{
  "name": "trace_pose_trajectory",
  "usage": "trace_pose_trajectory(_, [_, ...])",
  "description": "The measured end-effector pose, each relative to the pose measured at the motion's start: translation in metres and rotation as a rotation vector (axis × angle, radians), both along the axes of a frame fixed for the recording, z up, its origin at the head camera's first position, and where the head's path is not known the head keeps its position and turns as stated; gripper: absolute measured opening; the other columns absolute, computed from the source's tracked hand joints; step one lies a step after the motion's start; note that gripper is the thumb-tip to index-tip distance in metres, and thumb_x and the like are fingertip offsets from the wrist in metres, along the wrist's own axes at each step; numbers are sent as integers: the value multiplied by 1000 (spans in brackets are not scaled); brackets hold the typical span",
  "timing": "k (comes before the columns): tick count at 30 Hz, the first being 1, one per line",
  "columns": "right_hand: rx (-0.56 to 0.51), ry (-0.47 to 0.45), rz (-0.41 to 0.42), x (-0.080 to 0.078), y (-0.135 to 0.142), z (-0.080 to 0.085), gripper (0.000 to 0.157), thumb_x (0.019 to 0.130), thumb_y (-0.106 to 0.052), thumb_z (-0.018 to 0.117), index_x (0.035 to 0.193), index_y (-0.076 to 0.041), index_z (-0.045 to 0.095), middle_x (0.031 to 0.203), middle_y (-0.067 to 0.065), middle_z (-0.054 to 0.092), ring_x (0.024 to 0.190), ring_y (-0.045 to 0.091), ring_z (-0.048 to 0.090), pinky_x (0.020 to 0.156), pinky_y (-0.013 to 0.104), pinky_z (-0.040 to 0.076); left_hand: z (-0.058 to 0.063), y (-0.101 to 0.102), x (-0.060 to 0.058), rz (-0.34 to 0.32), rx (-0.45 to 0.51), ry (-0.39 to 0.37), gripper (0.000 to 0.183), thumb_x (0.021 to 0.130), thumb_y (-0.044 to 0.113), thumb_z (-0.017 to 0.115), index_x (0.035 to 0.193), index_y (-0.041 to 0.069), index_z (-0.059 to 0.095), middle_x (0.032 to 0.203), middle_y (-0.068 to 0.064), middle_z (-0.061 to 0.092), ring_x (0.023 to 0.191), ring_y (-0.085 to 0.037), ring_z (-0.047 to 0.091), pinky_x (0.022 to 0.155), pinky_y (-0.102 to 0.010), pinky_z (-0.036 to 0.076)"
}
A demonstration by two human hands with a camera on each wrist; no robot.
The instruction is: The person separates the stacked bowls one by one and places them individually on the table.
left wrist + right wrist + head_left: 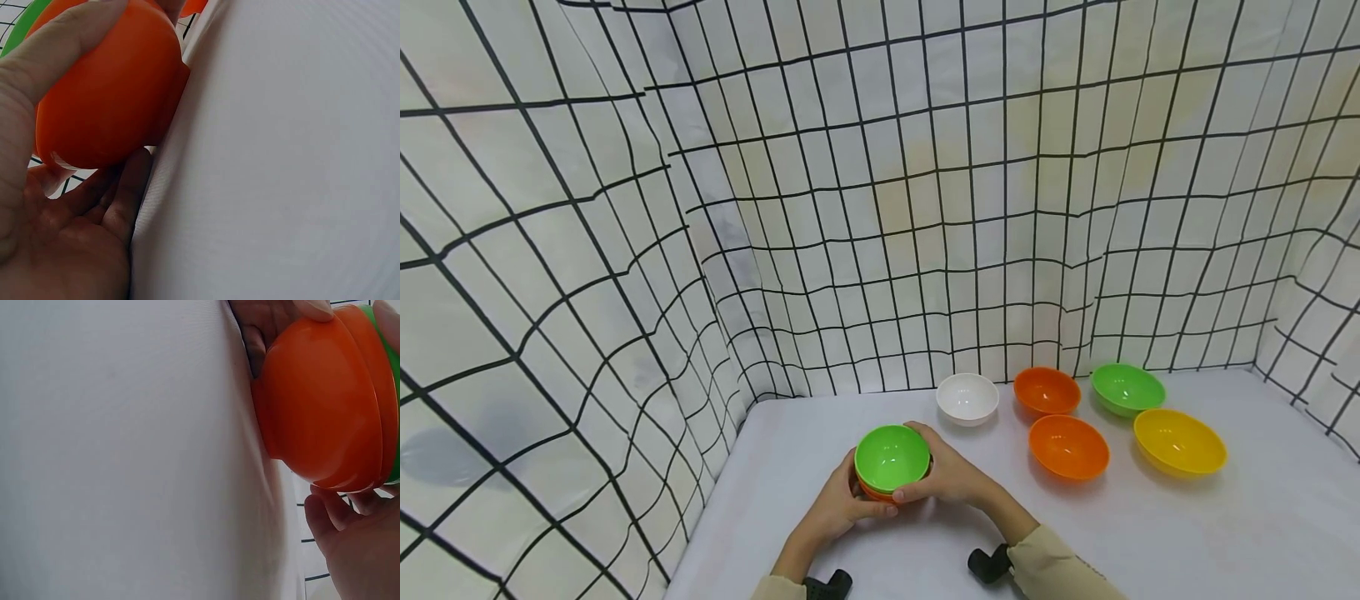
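Note:
Between both hands stands a small stack of nested bowls on the white-covered table. A green bowl (891, 457) is on top, and beneath it an orange bowl (112, 87) shows in the left wrist view. The right wrist view shows two orange rims below the green bowl's edge (396, 394). My left hand (837, 502) grips the stack's left side, its thumb across the front of the orange bowl. My right hand (953, 473) holds the right side, fingers round the back and thumb at the front. The foot of the lowest bowl is right at the cloth.
Right of the stack are a white bowl (967, 400), a rear orange bowl (1047, 392), a front orange bowl (1069, 447), another green bowl (1127, 389) and a yellow bowl (1180, 442). A white curtain (910, 208) with black grid lines encloses the table (760, 483).

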State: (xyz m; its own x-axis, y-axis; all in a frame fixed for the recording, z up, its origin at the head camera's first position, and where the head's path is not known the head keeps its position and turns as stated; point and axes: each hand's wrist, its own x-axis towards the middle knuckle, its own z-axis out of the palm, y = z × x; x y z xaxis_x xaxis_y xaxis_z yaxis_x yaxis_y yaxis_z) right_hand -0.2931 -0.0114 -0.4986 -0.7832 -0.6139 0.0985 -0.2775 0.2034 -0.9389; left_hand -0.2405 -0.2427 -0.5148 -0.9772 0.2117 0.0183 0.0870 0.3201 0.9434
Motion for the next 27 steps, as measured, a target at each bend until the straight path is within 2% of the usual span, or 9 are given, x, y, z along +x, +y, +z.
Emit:
trace_pose_trajectory(8, [-4,27,-17,1,0,1,103,73,-37,92,155,-19,32,147,2,49,131,21,51,117,52,41,-1,0,-1,-2,-7,-2,108,71,23,95,158,17,30,155,-7,47,145,-32,46,124,-52,36])
trace_pose_trajectory(13, [9,36,-37,-1,2,1,105,73,-38,92,156,-17,31,149,3,48,132,22,51,118,54,40,-2,-1,-1,-2,14,-12,109,71,22,95,158,16,30,156,-7,46,146,-32,43,124,-53,35])
trace_pose_trajectory(23, [-23,60,-42,-4,9,8,95,75,-39,90,152,-27,37,142,-4,56,129,19,54,115,52,44,-2,-1,0,-3,13,-10,108,72,21,95,158,17,30,155,-7,47,145,-32,46,122,-49,40])
trace_pose_trajectory(27, [-44,65,-54,-5,12,13,93,75,-37,91,150,-26,38,141,-3,57,128,20,55,113,51,47,-1,-1,0,-7,22,-11,107,72,19,94,158,17,30,154,-7,48,144,-31,47,122,-47,40])
